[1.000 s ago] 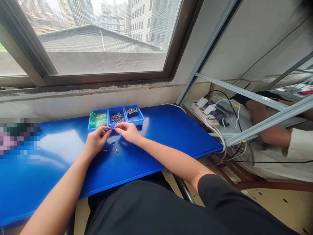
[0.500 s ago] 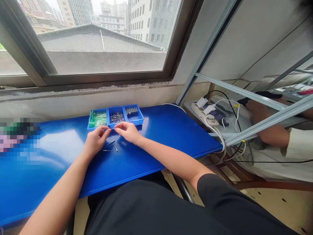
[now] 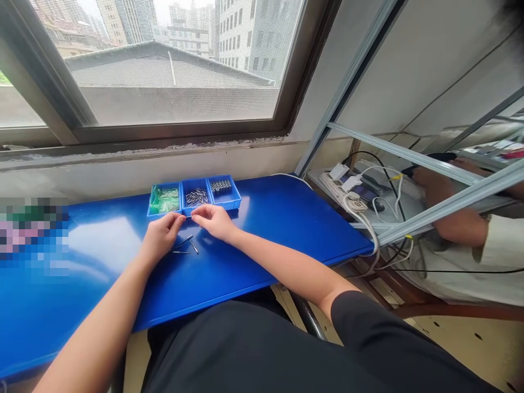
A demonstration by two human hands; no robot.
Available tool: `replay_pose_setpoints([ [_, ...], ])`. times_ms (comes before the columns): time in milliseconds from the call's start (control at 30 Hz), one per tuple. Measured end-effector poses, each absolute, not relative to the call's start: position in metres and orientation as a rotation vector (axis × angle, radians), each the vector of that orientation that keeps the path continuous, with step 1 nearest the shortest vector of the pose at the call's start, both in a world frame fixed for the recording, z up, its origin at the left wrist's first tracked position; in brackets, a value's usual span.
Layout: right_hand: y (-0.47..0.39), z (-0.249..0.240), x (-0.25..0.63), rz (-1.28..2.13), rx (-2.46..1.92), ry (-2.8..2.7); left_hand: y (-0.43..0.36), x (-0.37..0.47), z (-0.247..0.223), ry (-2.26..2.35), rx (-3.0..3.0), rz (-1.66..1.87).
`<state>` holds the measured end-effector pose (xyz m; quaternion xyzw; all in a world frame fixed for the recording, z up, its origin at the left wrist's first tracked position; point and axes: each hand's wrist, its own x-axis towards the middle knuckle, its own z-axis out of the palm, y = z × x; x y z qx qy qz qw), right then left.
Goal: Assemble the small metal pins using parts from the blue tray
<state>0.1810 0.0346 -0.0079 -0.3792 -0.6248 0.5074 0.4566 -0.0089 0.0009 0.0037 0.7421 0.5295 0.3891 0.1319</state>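
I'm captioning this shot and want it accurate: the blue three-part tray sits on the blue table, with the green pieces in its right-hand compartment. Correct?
Not quite: the head view shows the green pieces in the left-hand compartment. The blue three-part tray does sit on the blue table.

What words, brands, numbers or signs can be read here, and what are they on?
None can be read.
Blue bins: no lettering visible.
White power strip: any markings are too small and blurred.
Pixelated patch: any writing is hidden.
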Motion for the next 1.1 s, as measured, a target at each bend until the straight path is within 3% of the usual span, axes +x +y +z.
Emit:
replay_pose_setpoints([
  [1100,0.0294,-0.002,0.1824,1.149,-0.939,-1.62,-0.0016,-0.0079,0.0068,1.527,2.121,1.135],
])
